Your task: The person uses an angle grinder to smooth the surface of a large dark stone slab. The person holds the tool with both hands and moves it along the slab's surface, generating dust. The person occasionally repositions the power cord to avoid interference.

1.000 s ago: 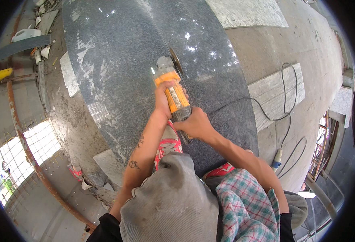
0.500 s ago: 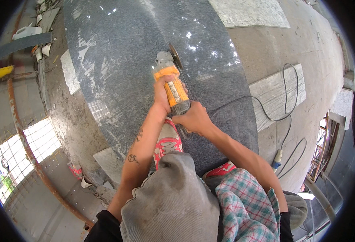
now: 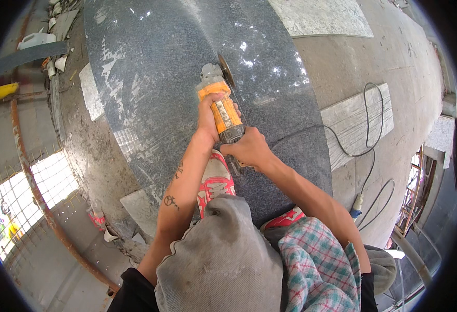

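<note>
An orange and grey angle grinder [image 3: 225, 112] is held in both hands over a dark polished stone slab [image 3: 166, 67]. My left hand [image 3: 207, 115] wraps round its orange body. My right hand [image 3: 250, 147] is closed round the rear end, near my shoe. The round cutting disc [image 3: 226, 72] stands on edge at the grinder's right side, against or close to the slab; whether it touches, I cannot tell. A pale dusty line runs along the slab ahead of the disc. My red and white shoe [image 3: 217, 179] rests on the slab just below the grinder.
A black power cable [image 3: 337, 140] loops off to the right, over a pale stone piece [image 3: 361, 122], to a blue and white plug connector [image 3: 357, 205]. Another pale slab [image 3: 324, 15] lies at the far right. At the left are a white jug [image 3: 36, 39] and a rusty pipe [image 3: 36, 187].
The grinder and both hands have shifted very slightly; the grip is the same. A yellow shape has appeared beyond the grid opening at the lower left.
</note>
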`<state>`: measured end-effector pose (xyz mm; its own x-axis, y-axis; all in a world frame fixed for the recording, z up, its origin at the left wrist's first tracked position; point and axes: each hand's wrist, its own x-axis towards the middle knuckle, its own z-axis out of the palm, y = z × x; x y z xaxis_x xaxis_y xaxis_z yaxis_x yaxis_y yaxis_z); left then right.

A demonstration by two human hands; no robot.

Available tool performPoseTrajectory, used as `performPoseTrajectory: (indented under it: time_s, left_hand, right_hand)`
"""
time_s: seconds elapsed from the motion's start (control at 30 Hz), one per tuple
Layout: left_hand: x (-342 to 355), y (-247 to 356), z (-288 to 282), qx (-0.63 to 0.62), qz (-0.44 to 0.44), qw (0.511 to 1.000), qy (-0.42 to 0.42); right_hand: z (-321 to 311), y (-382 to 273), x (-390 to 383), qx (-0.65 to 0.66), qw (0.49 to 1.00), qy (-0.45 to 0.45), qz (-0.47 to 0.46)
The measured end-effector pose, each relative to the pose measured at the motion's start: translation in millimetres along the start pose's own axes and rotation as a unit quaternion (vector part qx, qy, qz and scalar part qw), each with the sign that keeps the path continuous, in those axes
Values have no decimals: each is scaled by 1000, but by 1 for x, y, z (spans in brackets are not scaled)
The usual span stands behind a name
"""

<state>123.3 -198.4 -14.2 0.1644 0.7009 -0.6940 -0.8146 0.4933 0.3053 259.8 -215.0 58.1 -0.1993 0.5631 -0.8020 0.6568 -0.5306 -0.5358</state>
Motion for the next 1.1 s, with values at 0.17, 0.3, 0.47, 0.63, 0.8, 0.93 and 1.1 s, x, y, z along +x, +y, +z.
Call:
performPoseTrajectory:
  time_s: [0.17,0.3,0.47,0.63,0.8,0.93,1.1]
  left_hand:
    - [-12,-20,-2,-12,-19,1000,16]
    - [-21,-30,3,2,-9,1000,25]
    - [-13,-15,3,1,-2,1000,13]
    - [-9,-19,-5,3,-19,1000,24]
    - [-23,-35,-1,7,4,1000,20]
    - [-21,-25,5,3,1,1000,30]
    - [-8,-18,-4,-4,-10,1000,19]
  right_hand:
    - [6,23,-10,-14,1000,10,-24]
    - [7,35,-17,-13,999,5,-32]
    - [-2,5,-17,-4,1000,-6,6]
    - [2,15,-13,-8,1000,-1,5]
    - [6,35,-24,-25,999,18,-23]
    - [0,22,-19,-15,999,-5,-28]
    - [2,15,-12,-3,1000,8,-18]
